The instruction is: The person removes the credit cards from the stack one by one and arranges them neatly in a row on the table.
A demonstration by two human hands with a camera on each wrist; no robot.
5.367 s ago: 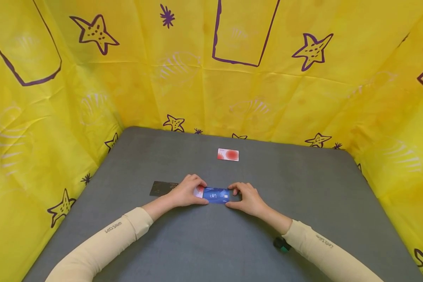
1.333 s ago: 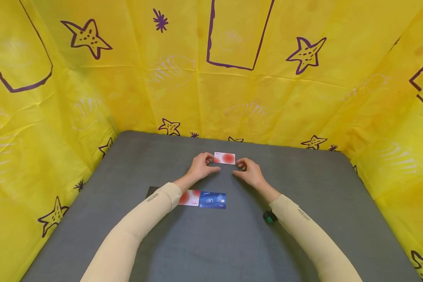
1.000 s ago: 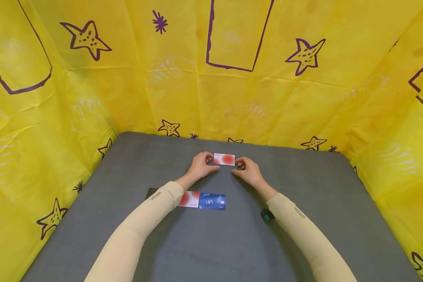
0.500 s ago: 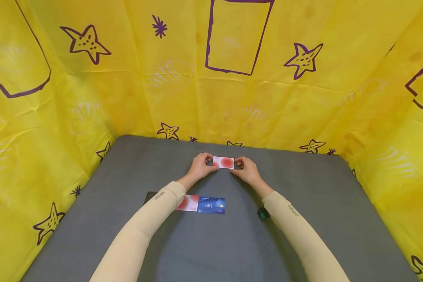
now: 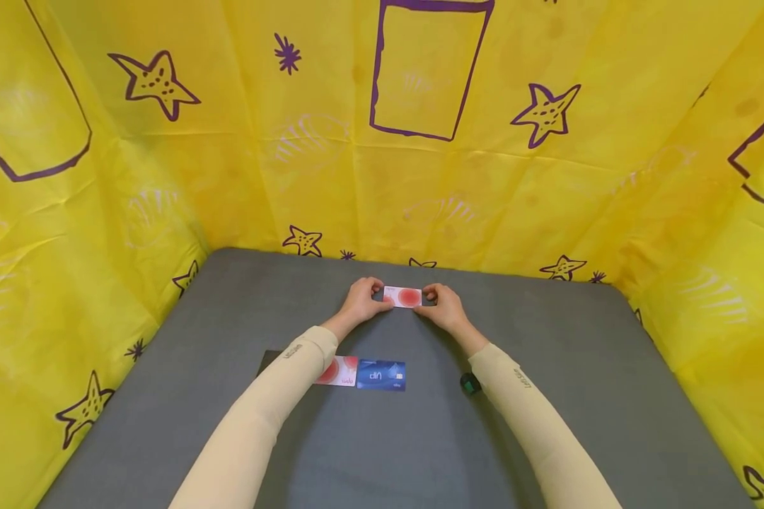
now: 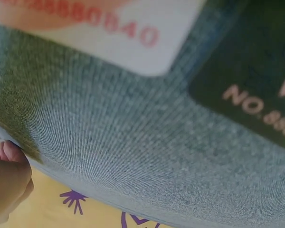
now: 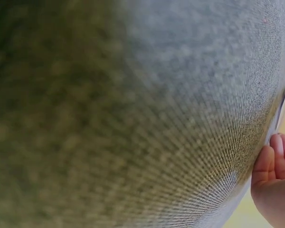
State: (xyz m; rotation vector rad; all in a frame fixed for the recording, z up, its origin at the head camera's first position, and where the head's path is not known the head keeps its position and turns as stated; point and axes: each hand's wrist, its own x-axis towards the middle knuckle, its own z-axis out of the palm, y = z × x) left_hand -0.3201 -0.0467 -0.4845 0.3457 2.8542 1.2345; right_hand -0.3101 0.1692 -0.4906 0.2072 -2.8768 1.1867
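A white card with red circles (image 5: 402,297) lies near the back of the grey table. My left hand (image 5: 360,300) grips its left end, the thumb over the near corner and the fingers curled at the far side. At the right end, my right hand (image 5: 447,307) has its thumb and curled fingers on the card's edge. Closer to me are a blue VIP card (image 5: 380,375) and, against its left side, another red-and-white card (image 5: 340,370). A black card (image 6: 270,80) sits beyond that one, mostly hidden under my left sleeve in the head view.
Yellow cloth walls (image 5: 331,177) with purple starfish drawings enclose the back and sides of the grey table (image 5: 382,452). A small black and green object (image 5: 470,383) shows beside my right sleeve.
Earlier both hands were on the blue card, now left lying in the near row. They moved to the far red-and-white card and closed in on its ends, while the view tilted slightly upward.
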